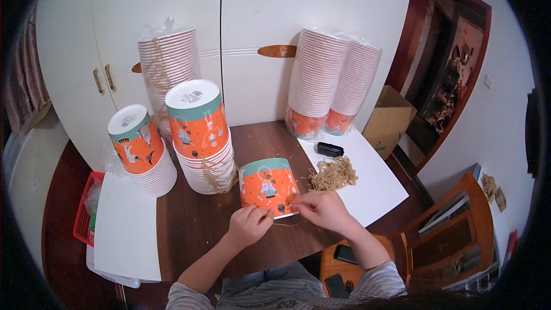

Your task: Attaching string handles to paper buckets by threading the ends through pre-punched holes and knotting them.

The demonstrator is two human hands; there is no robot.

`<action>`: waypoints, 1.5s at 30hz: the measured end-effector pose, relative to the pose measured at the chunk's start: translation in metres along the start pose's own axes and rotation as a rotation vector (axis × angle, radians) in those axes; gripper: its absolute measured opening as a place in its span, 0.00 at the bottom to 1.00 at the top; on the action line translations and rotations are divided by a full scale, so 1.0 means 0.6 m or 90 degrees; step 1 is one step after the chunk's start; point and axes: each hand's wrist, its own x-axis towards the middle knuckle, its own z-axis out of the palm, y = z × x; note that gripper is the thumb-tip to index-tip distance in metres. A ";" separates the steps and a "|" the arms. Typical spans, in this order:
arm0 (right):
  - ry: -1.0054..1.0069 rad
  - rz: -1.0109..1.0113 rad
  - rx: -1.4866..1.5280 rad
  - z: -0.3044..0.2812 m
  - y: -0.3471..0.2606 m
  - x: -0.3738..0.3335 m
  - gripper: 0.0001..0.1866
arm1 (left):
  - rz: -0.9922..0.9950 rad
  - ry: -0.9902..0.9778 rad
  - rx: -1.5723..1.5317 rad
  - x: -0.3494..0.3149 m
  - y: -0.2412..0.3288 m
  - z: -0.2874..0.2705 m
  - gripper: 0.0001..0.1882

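An orange paper bucket [267, 186] with a teal band and printed figures rests on the brown table in front of me, its teal end away from me. My left hand [251, 225] is closed in a pinch at its near left edge. At the near right edge, my right hand [321, 209] pinches with thumb and forefinger against the printed side. A thin strand of twine [282, 224] shows between the two hands below the bucket's rim; its ends disappear into my fingers. Beyond my right hand, a tangled heap of tan twine [333, 174] lies on the white board.
Two inverted bucket stacks [197, 132] [140, 149] stand at left, twine hanging on the nearer one. Bagged stacks [170, 57] [318, 74] stand behind. A black case [330, 149] lies by the twine heap. A wooden chair [447, 224] holding phones stands right; a red basket [86, 209] is left.
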 end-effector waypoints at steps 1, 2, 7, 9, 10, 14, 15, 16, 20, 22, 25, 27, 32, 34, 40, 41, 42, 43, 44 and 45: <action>-0.001 0.001 0.000 0.001 0.001 0.000 0.08 | -0.002 -0.005 -0.001 -0.001 0.000 0.001 0.06; 0.001 -0.016 -0.006 0.000 0.000 0.000 0.07 | -0.002 -0.005 0.000 -0.001 0.001 -0.001 0.06; -0.012 -0.041 -0.062 0.002 0.009 -0.002 0.07 | -0.004 -0.001 -0.002 0.001 0.003 0.000 0.06; -0.013 -0.034 -0.070 0.003 0.007 -0.001 0.07 | -0.003 0.001 -0.004 0.002 0.003 0.000 0.06; -0.013 -0.034 -0.070 0.004 0.008 -0.001 0.07 | -0.001 0.002 -0.006 0.002 0.003 0.000 0.06; -0.023 -0.019 -0.088 0.004 0.006 0.001 0.06 | 0.000 0.006 -0.005 0.002 0.003 0.000 0.06; -0.037 -0.005 -0.099 0.004 0.005 0.002 0.07 | 0.001 0.008 -0.005 0.000 0.003 0.001 0.06; -0.037 -0.006 -0.099 0.005 0.005 0.002 0.07 | 0.002 0.011 -0.006 -0.001 0.003 0.001 0.06; -0.034 -0.013 -0.106 0.010 0.008 0.002 0.07 | 0.001 0.009 -0.008 -0.001 0.003 0.001 0.06; -0.027 -0.020 -0.113 0.012 0.008 0.001 0.08 | 0.000 0.003 -0.011 0.000 0.004 0.000 0.06; -0.014 -0.046 -0.146 0.016 0.006 0.002 0.10 | -0.002 -0.004 -0.005 -0.004 0.004 0.000 0.06; 0.015 -0.119 -0.228 0.013 -0.002 -0.001 0.10 | -0.004 -0.002 -0.008 -0.004 0.004 0.000 0.06; 0.027 -0.222 -0.346 0.010 -0.016 -0.007 0.07 | -0.005 0.006 -0.012 -0.003 0.005 0.001 0.06; 0.035 -0.247 -0.381 0.008 -0.021 -0.009 0.07 | -0.002 0.005 -0.015 -0.005 0.004 0.002 0.06; 0.041 -0.272 -0.431 0.011 -0.024 -0.015 0.07 | -0.003 0.005 -0.015 -0.005 0.004 0.001 0.06; 0.031 -0.277 -0.428 0.010 -0.025 -0.017 0.08 | -0.003 0.006 -0.015 -0.004 0.004 0.000 0.06; 0.020 -0.281 -0.425 0.010 -0.026 -0.018 0.08 | -0.005 0.006 -0.016 -0.003 0.005 0.000 0.06; 0.020 -0.282 -0.425 0.010 -0.025 -0.019 0.08 | -0.006 0.006 -0.016 -0.003 0.005 -0.001 0.06; 0.016 -0.278 -0.410 0.010 -0.025 -0.019 0.08 | -0.007 0.006 -0.015 -0.002 0.005 -0.001 0.06; 0.012 -0.274 -0.395 0.011 -0.024 -0.020 0.08 | -0.006 0.010 -0.014 -0.002 0.005 -0.001 0.05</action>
